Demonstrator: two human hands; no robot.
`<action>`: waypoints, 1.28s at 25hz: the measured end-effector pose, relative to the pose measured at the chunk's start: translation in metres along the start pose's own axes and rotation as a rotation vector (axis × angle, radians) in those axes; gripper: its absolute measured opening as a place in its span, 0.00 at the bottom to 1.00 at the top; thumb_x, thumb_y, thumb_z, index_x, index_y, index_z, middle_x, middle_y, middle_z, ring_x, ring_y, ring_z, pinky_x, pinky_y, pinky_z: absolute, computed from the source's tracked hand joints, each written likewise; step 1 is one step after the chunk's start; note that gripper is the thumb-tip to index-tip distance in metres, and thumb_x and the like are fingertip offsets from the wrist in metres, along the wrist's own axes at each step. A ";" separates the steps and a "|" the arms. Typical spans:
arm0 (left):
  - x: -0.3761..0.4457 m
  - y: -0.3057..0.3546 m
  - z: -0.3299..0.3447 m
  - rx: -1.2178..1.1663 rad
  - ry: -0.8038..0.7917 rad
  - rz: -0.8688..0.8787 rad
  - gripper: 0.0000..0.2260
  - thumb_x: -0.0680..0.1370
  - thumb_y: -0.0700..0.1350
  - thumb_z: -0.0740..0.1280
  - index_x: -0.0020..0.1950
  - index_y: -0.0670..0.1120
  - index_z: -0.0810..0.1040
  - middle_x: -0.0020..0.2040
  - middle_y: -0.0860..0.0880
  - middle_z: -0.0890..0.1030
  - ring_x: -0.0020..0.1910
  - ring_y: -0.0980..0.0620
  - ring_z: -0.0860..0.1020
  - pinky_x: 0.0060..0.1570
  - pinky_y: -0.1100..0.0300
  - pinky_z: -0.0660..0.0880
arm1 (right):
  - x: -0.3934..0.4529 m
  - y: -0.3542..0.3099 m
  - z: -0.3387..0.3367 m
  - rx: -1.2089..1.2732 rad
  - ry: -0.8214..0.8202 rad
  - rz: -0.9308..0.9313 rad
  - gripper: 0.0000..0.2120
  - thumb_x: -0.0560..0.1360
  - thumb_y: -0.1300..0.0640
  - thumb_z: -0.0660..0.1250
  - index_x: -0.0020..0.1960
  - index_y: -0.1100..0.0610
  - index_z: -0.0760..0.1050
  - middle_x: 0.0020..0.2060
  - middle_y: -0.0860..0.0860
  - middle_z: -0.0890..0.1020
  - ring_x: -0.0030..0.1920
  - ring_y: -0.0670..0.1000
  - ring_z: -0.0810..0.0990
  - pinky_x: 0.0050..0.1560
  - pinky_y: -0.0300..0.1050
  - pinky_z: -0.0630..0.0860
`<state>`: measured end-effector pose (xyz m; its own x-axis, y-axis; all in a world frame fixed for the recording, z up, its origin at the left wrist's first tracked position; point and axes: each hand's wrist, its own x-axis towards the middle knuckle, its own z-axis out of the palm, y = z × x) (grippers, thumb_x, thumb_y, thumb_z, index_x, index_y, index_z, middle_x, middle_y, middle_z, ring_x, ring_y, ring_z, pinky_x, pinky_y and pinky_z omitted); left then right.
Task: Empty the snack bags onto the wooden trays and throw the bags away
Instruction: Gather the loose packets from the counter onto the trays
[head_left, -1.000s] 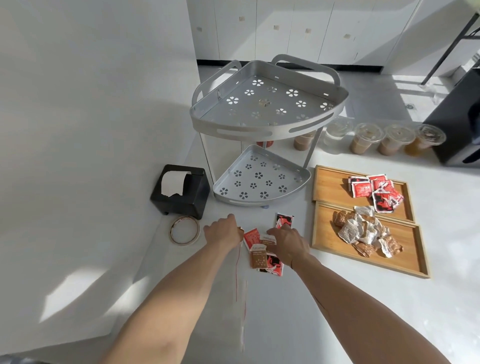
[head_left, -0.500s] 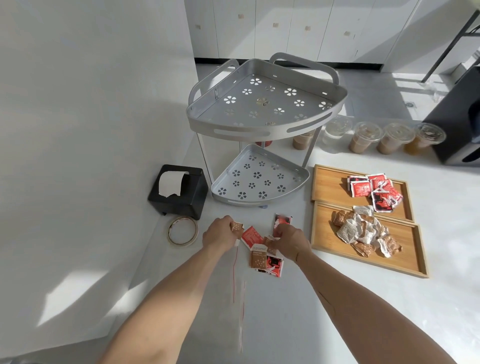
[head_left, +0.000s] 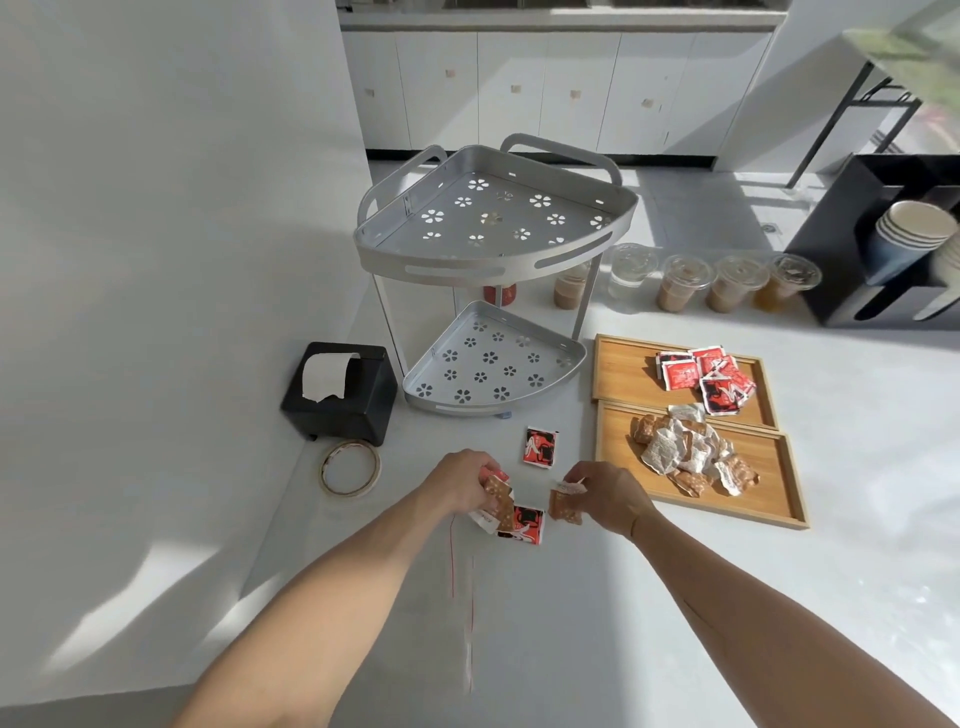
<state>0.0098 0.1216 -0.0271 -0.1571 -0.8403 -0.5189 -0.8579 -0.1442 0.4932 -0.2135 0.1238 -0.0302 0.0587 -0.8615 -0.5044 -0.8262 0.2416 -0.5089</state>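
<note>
**Both hands gripping snack packets above the counter**

Pinched in my left hand (head_left: 462, 480) I see a small bunch of packets (head_left: 501, 506), brown and white ones with a red-and-black one at the bottom, the fingers curled round their top edge. My right hand (head_left: 605, 496) pinches a single brown packet (head_left: 563, 506) between thumb and fingertips, just beside the left bunch but apart from it. From the head view, one loose red packet (head_left: 539, 447) lies flat on the white counter (head_left: 519, 623) beyond the hands, near the foot of the grey corner rack (head_left: 493, 358).

To my right two wooden trays sit side by side, touching. On the far tray (head_left: 623, 371) is a heap of red packets (head_left: 704, 379); on the near tray (head_left: 779, 499) is a heap of brown and white packets (head_left: 691, 457).

Left of the rack stand a black dispenser (head_left: 340, 392) and a tape ring (head_left: 349, 467). Behind the trays I count a row of lidded drink cups (head_left: 685, 283), and a black holder with stacked paper cups (head_left: 909, 234).
</note>
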 end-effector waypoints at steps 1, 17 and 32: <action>0.001 0.001 0.005 0.052 -0.022 -0.005 0.25 0.72 0.43 0.75 0.68 0.48 0.75 0.63 0.45 0.78 0.61 0.46 0.77 0.57 0.57 0.74 | -0.004 0.008 0.002 0.002 -0.011 0.007 0.12 0.71 0.52 0.74 0.54 0.50 0.80 0.49 0.52 0.82 0.48 0.53 0.80 0.45 0.47 0.78; -0.011 0.018 0.033 0.184 0.098 -0.110 0.13 0.73 0.38 0.66 0.57 0.47 0.75 0.55 0.45 0.79 0.46 0.47 0.74 0.42 0.57 0.71 | -0.040 0.079 -0.002 0.045 -0.024 0.078 0.05 0.69 0.50 0.71 0.45 0.45 0.78 0.47 0.51 0.85 0.44 0.54 0.83 0.44 0.48 0.80; 0.019 0.149 0.026 -0.225 0.019 -0.064 0.17 0.72 0.42 0.71 0.60 0.48 0.75 0.54 0.47 0.79 0.50 0.48 0.80 0.40 0.57 0.77 | -0.027 0.171 -0.142 0.010 0.057 0.018 0.06 0.73 0.52 0.71 0.48 0.49 0.77 0.44 0.52 0.80 0.44 0.53 0.78 0.38 0.43 0.71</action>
<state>-0.1333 0.0973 0.0181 -0.0949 -0.8352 -0.5417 -0.7350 -0.3082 0.6040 -0.4360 0.1253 -0.0049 0.0117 -0.8808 -0.4733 -0.8211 0.2617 -0.5073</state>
